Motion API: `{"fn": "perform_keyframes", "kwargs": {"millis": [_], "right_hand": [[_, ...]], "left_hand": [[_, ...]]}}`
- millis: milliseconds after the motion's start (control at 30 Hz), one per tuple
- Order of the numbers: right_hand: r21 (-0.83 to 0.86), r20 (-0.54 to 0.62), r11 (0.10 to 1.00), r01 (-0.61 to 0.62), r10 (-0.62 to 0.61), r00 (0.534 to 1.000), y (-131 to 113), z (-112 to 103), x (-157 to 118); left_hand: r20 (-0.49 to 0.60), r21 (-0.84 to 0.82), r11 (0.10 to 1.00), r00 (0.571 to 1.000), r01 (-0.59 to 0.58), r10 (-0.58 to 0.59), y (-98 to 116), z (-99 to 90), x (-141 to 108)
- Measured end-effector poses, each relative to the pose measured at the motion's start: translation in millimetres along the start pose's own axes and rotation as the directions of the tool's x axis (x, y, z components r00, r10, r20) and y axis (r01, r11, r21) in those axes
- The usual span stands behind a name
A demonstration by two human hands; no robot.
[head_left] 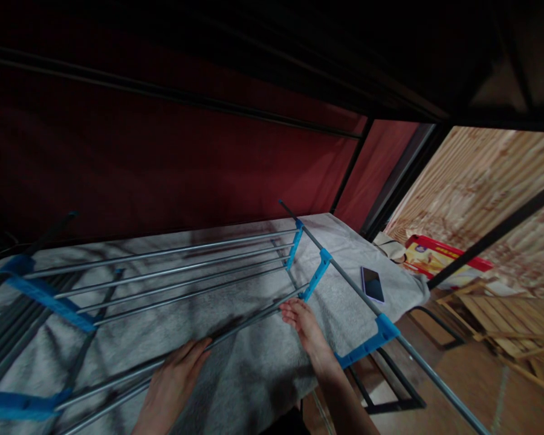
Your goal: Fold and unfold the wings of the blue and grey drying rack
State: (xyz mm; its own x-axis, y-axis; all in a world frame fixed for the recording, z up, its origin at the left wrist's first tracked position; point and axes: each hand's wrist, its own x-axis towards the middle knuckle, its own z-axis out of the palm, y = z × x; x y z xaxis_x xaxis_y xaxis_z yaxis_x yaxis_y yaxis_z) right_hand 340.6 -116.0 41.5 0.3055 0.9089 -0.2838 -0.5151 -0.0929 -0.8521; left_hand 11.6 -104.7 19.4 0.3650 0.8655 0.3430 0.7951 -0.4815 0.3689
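- A person's left hand (176, 377) grasps the near grey metal rods (113, 382) of a rack, its fingers laid over the top; the thumb is hidden.
- The right hand (301, 317), fingers partly bent, meets the same rods near their far right end, just beside a blue plastic bracket (316, 277); whether it clasps them or only touches them cannot be told.
- The drying-style rack of grey metal tubes and blue plastic joints (52, 297) stretches beneath and beyond both hands, over a rumpled pale grey fleece cover (240, 362); four more rods run roughly alongside, beyond the grip.
- A long grey tube (353, 284) slants past the right hand on its right side, passing through blue joints.
- A dark-screened smartphone with a pale purple edge (372, 284) lies on the cover to the right of the right hand, beyond the slanting tube.
- Farther right of the grip, a red and yellow printed box (444, 260) sits behind a slatted light-wood piece of furniture (512, 314).
- Beyond the hands hangs a dark red backdrop (185, 157), crossed by a thin dark bar (181, 96).
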Motion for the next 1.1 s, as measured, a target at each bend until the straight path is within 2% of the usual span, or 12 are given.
{"fn": "perform_keyframes", "kwargs": {"millis": [200,367,600,733,933,1100], "right_hand": [[0.003,-0.029,1.0,-0.019,0.019,0.999,-1.4,0.8,-1.1],[-0.022,0.013,0.999,0.024,-0.024,1.0,-7.8,5.0,-7.5],[0.018,0.075,0.992,0.125,-0.126,0.989,-55.0,30.4,-18.2],[0.051,0.064,0.985,0.164,-0.167,0.984,-73.1,38.1,-19.9],[0.089,0.07,0.981,0.171,-0.178,0.982,-71.7,37.1,-12.9],[0.127,0.09,0.978,0.164,-0.176,0.98,-73.1,41.8,-13.3]], "left_hand": [[0.032,-0.006,0.999,0.999,0.032,-0.032,2.9,-3.1,-0.5],[-0.05,-0.028,1.0,0.999,0.01,-0.012,5.1,-8.6,1.3],[-0.201,-0.105,0.991,0.978,-0.082,0.06,21.2,-27.4,18.9],[-0.232,-0.093,0.989,0.968,-0.118,0.094,31.3,-35.5,30.0],[-0.277,0.021,0.99,0.95,-0.142,0.142,35.3,-44.2,34.9],[-0.302,0.216,0.954,0.914,-0.21,0.27,39.7,-58.4,36.5]]}}
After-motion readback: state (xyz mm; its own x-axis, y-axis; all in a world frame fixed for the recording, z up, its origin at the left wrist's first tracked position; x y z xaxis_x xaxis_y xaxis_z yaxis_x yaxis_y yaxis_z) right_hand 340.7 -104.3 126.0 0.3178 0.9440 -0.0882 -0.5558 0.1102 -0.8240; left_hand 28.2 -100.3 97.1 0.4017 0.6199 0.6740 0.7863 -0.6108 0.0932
